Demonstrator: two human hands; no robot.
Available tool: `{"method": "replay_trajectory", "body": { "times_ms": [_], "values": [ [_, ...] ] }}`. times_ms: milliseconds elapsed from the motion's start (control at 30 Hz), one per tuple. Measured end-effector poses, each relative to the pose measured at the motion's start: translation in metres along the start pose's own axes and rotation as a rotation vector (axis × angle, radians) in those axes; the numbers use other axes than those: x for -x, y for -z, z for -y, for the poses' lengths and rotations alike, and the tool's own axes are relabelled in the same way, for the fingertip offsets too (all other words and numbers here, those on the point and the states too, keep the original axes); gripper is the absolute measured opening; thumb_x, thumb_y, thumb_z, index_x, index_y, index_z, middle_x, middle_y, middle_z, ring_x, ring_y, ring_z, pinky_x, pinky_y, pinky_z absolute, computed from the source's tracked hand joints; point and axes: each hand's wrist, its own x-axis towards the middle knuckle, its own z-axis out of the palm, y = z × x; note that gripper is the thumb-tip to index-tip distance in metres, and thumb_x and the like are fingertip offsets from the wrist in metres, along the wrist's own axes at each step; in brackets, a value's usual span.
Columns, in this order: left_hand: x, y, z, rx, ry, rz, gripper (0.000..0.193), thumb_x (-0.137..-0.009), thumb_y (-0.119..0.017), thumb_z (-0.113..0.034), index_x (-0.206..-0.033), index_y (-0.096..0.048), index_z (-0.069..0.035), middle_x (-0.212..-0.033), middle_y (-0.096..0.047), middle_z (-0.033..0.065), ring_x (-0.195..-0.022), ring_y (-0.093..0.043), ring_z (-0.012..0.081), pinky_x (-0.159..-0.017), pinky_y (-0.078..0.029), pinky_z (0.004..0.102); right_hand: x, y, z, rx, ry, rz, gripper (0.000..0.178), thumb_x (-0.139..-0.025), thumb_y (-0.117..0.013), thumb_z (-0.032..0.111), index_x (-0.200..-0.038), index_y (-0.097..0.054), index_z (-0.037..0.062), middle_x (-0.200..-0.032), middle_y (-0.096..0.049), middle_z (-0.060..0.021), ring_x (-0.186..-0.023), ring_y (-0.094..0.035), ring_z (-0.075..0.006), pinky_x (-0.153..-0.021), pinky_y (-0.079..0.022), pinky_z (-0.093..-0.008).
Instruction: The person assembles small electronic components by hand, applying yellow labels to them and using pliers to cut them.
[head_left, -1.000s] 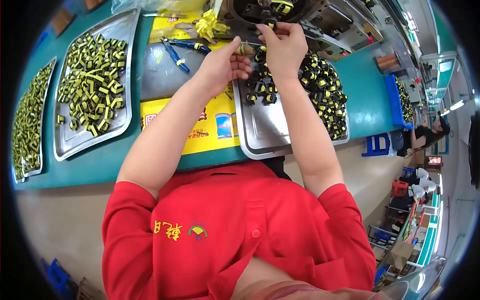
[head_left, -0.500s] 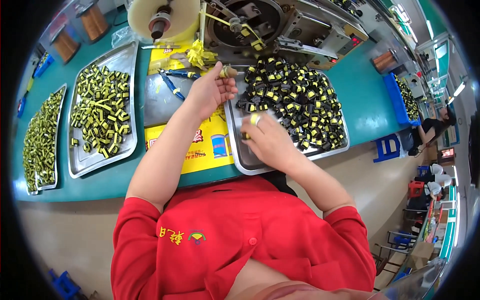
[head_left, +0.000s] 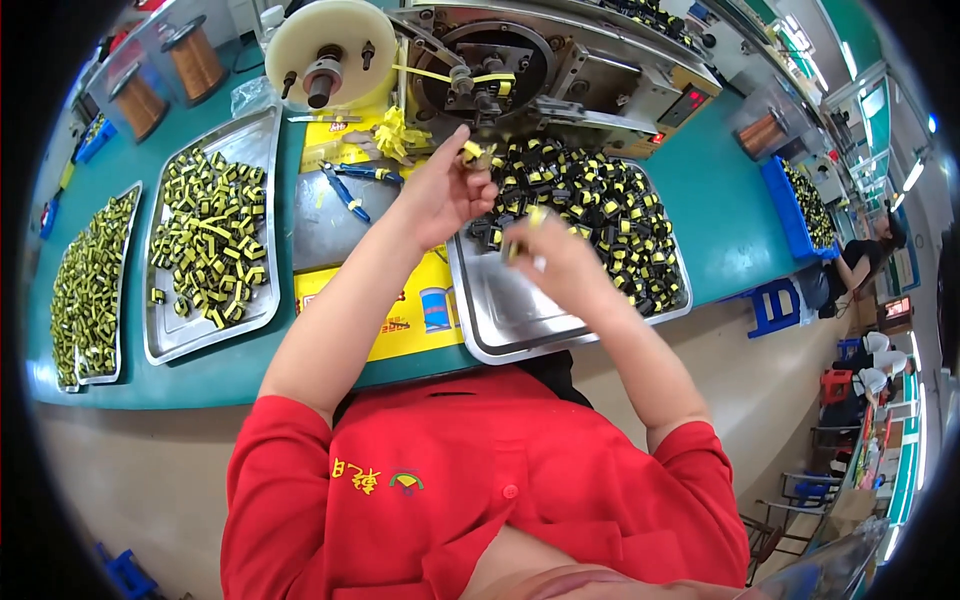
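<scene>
My left hand (head_left: pixel 450 200) is raised at the upper left corner of a steel tray, below the taping machine (head_left: pixel 490 75). Its thumb and fingertips pinch a small yellow-taped coil (head_left: pixel 477 155), partly covered by the fingers. Over the same tray, my right hand (head_left: pixel 562 262) is smeared by motion, with its fingers bent together. Between its fingertips shows a small dark piece (head_left: pixel 513 243), too blurred to name. Black coils with yellow tape (head_left: pixel 600 215) heap up in the tray (head_left: pixel 510 325), whose near left part shows bare metal.
Yellow-taped pieces fill a second tray (head_left: pixel 160 335) and a narrower one (head_left: pixel 115 350) on the left. Blue-handled pliers (head_left: pixel 345 190) lie on a metal plate (head_left: pixel 315 245). A tape reel (head_left: pixel 335 60) stands behind. Rightward are a blue bin (head_left: pixel 785 205) and another person (head_left: pixel 865 265).
My left hand has shifted slightly right, and the yellow-taped coil in it shows more clearly. My right hand has moved right within the tray. The view has shifted a little.
</scene>
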Motion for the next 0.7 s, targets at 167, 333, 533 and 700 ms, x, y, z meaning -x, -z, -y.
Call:
{"method": "replay_trajectory", "body": {
  "times_ms": [167,333,533,700],
  "values": [
    [0.018,0.0,0.008,-0.064,-0.114,-0.326,0.039,-0.09,-0.048,-0.042,-0.084,-0.054,-0.004,-0.068,-0.051,0.0034,-0.067,-0.055,0.0193,-0.063,-0.046,0.0288,-0.068,-0.006,0.008,-0.22,-0.086,-0.484,0.028,-0.07,-0.074,0.009,-0.087,-0.055,-0.0019,-0.083,-0.056,-0.0103,-0.068,-0.062,-0.0181,-0.063,-0.053,-0.0282],
    [0.021,0.008,0.005,-0.097,-0.112,-0.269,0.039,-0.09,-0.048,-0.041,-0.086,-0.055,-0.003,-0.068,-0.054,0.005,-0.067,-0.056,0.0211,-0.06,-0.045,0.0291,-0.104,-0.018,-0.005,-0.004,-0.179,-0.644,0.035,-0.068,-0.077,0.019,-0.085,-0.055,-0.0023,-0.075,-0.058,-0.0098,-0.062,-0.06,-0.0162,-0.057,-0.049,-0.0292],
    [0.016,0.007,0.002,-0.093,-0.115,-0.278,0.04,-0.09,-0.049,-0.041,-0.087,-0.055,-0.001,-0.066,-0.053,0.0049,-0.065,-0.056,0.0208,-0.057,-0.045,0.029,-0.117,-0.031,-0.017,-0.155,-0.179,-0.768,0.029,-0.071,-0.075,0.013,-0.082,-0.055,-0.0045,-0.069,-0.062,-0.0107,-0.058,-0.063,-0.0153,-0.054,-0.048,-0.0263],
    [0.017,0.007,0.003,-0.13,-0.141,-0.276,0.04,-0.09,-0.049,-0.04,-0.09,-0.055,-0.001,-0.068,-0.054,0.0055,-0.066,-0.057,0.0207,-0.056,-0.045,0.0281,-0.114,-0.024,-0.012,-0.12,-0.143,-0.739,0.032,-0.071,-0.076,0.018,-0.083,-0.054,-0.0029,-0.072,-0.062,-0.0104,-0.064,-0.063,-0.0165,-0.056,-0.048,-0.0266]
  ]
}}
